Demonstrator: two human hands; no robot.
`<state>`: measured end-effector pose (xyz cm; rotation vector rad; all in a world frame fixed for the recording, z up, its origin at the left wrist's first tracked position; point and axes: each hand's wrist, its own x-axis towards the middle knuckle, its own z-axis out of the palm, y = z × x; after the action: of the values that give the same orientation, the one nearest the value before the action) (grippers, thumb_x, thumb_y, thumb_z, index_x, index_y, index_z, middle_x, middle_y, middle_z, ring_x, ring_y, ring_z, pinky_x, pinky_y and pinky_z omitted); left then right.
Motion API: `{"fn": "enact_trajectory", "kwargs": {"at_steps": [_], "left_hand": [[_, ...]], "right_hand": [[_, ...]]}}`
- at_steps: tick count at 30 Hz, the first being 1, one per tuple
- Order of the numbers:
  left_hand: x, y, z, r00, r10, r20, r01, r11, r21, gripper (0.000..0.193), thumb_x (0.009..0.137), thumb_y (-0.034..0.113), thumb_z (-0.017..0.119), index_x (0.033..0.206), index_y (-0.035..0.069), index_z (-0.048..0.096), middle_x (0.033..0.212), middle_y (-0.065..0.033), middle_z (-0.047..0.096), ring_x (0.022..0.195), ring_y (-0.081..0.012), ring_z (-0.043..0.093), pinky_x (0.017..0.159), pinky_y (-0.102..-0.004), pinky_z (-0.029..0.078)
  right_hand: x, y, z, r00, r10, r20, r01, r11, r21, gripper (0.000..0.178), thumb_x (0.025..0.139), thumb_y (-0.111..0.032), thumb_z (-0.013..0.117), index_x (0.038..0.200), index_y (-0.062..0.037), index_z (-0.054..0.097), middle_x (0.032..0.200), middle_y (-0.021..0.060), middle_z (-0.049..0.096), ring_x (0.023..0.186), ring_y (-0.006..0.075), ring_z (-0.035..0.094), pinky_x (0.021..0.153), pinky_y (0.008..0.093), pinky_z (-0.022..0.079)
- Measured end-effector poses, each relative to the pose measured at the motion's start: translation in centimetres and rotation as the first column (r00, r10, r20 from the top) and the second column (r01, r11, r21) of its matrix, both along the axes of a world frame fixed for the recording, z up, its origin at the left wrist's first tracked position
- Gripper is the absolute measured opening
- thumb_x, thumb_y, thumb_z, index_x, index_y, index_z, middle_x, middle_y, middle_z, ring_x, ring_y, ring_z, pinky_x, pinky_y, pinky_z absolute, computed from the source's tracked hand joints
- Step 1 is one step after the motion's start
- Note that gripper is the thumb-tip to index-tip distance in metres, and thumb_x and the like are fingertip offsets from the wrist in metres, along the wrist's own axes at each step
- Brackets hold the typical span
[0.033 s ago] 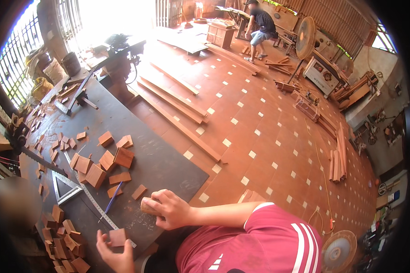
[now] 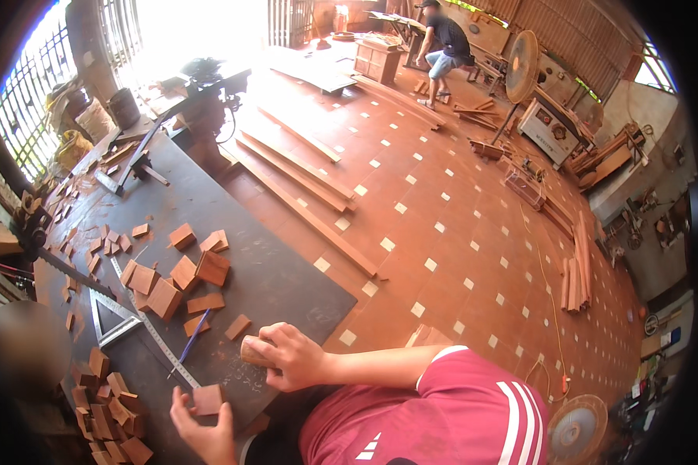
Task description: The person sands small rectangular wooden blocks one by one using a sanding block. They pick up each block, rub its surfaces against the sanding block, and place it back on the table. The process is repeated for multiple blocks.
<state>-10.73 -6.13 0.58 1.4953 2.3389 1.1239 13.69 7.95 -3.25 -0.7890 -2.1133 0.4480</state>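
Observation:
My left hand grips a small reddish wooden block between thumb and fingers, over the near edge of the dark table. My right hand is curled round a brown wooden piece with a rounded-looking end; the fingers hide part of it. Beyond the left hand lie a long steel ruler, a metal triangle square and a blue pen. Loose wooden blocks lie in a group past the pen. Another heap of blocks sits to the left of my left hand.
The dark tabletop ends at a corner to the right. Long wooden strips lie on the tiled floor. A person bends over at the back. A standing fan stands at far right, near a white machine.
My left hand has shifted slightly to the right and upward with its block. My right hand stays almost in place.

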Motion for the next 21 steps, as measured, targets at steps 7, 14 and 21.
{"fn": "enact_trajectory", "kwargs": {"at_steps": [7, 14, 21], "left_hand": [[4.8, 2.2, 0.4, 0.989, -0.099, -0.106, 0.090, 0.992, -0.087, 0.094, 0.061, 0.010, 0.097, 0.145, 0.000, 0.057, 0.132, -0.0198, 0.059, 0.123, -0.0398, 0.059, 0.106, -0.0463, 0.049], [4.0, 1.8, 0.9, 0.988, -0.152, -0.010, 0.149, 0.978, -0.143, 0.093, 0.060, 0.014, 0.098, 0.143, -0.001, 0.057, 0.132, -0.0196, 0.057, 0.123, -0.0407, 0.059, 0.107, -0.0479, 0.049], [4.4, 3.4, 0.9, 0.989, -0.140, -0.051, 0.128, 0.974, -0.187, 0.082, 0.063, 0.025, 0.098, 0.133, -0.002, 0.063, 0.131, -0.0193, 0.057, 0.126, -0.0391, 0.056, 0.111, -0.0499, 0.045]], "right_hand": [[0.5, 0.8, 0.3, 1.000, -0.011, 0.008, 0.011, 1.000, 0.023, 0.076, 0.070, -0.016, 0.077, 0.144, -0.0060, 0.059, 0.123, 0.0204, 0.058, 0.114, 0.0409, 0.059, 0.102, 0.0490, 0.052], [0.3, 0.9, 0.3, 1.000, -0.003, 0.011, 0.003, 1.000, 0.025, 0.074, 0.071, -0.017, 0.077, 0.142, -0.0062, 0.061, 0.122, 0.0192, 0.058, 0.113, 0.0400, 0.060, 0.102, 0.0493, 0.052], [0.3, 1.0, 1.1, 0.998, 0.011, 0.054, -0.011, 1.000, -0.002, 0.069, 0.075, -0.018, 0.080, 0.140, -0.0054, 0.062, 0.123, 0.0183, 0.058, 0.112, 0.0388, 0.061, 0.101, 0.0486, 0.052]]}}
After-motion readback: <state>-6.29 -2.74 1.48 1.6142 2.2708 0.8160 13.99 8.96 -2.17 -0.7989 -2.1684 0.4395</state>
